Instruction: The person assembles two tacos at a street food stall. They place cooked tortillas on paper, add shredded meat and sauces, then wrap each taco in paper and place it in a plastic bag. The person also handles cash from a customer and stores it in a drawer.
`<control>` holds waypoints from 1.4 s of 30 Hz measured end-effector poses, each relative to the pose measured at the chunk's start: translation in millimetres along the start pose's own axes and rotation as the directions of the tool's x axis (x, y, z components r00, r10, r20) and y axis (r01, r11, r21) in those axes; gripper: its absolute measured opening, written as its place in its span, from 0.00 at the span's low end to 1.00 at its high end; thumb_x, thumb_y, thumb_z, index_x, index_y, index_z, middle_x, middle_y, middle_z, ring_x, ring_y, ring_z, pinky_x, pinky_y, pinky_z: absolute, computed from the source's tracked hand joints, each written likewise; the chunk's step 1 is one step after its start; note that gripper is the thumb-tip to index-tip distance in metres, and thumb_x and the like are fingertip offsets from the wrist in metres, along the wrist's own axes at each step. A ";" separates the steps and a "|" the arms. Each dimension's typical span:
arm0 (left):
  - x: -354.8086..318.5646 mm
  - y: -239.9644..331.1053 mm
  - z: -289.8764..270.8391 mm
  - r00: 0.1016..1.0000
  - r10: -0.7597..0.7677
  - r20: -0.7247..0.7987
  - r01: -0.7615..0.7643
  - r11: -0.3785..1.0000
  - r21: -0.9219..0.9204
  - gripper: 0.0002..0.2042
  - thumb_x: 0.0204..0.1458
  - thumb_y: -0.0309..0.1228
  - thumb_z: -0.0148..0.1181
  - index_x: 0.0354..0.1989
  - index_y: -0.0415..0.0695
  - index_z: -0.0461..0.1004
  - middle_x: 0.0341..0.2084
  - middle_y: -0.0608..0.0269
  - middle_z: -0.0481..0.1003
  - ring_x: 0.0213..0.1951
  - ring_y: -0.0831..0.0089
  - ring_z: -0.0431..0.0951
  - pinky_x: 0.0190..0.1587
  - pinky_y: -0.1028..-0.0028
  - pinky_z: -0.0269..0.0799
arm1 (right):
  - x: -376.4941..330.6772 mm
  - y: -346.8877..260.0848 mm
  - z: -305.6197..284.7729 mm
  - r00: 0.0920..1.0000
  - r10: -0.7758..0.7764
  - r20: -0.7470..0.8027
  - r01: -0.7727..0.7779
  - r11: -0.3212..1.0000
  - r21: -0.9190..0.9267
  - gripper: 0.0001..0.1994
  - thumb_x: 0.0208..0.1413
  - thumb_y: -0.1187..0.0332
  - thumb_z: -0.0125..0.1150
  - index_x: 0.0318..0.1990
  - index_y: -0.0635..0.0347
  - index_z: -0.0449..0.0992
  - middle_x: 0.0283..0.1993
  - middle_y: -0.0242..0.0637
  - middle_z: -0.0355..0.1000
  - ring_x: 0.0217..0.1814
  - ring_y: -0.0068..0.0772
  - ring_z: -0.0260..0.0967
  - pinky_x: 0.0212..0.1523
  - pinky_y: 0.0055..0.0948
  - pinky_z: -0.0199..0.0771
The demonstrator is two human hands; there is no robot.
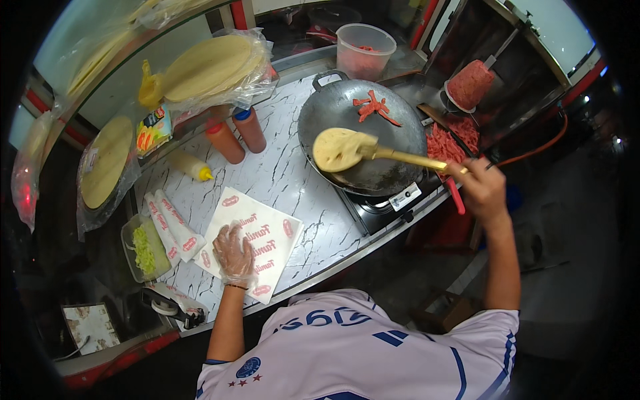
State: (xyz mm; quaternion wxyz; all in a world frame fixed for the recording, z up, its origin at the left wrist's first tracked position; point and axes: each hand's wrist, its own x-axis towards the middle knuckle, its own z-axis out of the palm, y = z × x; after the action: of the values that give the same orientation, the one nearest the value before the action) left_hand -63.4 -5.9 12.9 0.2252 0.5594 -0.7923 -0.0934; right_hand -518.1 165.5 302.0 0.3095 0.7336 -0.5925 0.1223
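While your right hand (481, 187) grips closed around the wooden spatula (407, 157), its long axis runs left to the flatbread (339, 148) in the wok (393, 175); your gloved left hand (235, 255) rests flat, holding nothing, on the wrapping paper (277, 235) on the tabletop (280, 173).

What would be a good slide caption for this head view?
Right hand presses a flatbread in the wok with tongs; gloved left hand rests on wrapping paper.

White marble-veined counter (287, 180) with metal edge, curved glass display front (100, 73) at left, dark floor (567, 267) below.
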 end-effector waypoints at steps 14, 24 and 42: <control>0.3 2.5 -3.8 0.997 -0.055 0.053 0.058 0.997 -0.057 0.23 0.55 0.36 0.56 0.60 0.44 0.70 0.62 0.51 0.62 0.61 0.50 0.60 0.65 0.50 0.54 | -9.3 -23.9 29.3 0.823 0.464 0.328 -0.550 0.796 0.252 0.20 0.53 0.71 0.65 0.55 0.55 0.77 0.34 0.44 0.71 0.35 0.50 0.73 0.35 0.42 0.71; 0.3 8.8 -4.9 1.000 -0.013 0.018 0.014 1.000 -0.026 0.22 0.54 0.32 0.57 0.57 0.39 0.71 0.60 0.45 0.64 0.60 0.47 0.61 0.64 0.49 0.55 | -30.4 8.7 117.4 0.735 0.648 0.199 -0.678 0.703 0.212 0.20 0.59 0.64 0.60 0.57 0.61 0.75 0.44 0.52 0.77 0.45 0.54 0.76 0.44 0.44 0.75; -0.8 11.9 1.1 0.998 0.036 -0.060 -0.032 0.997 0.077 0.24 0.53 0.30 0.58 0.60 0.38 0.69 0.58 0.43 0.65 0.60 0.45 0.63 0.64 0.50 0.56 | -42.4 49.0 138.2 0.835 0.547 0.061 -0.523 0.753 0.400 0.18 0.57 0.65 0.62 0.55 0.56 0.74 0.33 0.42 0.73 0.33 0.50 0.75 0.33 0.44 0.74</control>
State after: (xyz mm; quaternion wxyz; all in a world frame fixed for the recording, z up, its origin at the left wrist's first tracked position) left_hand -73.7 -1.0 16.5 0.2294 0.5566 -0.7974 -0.0423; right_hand -601.6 111.2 186.4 0.1224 0.5768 -0.7298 0.3459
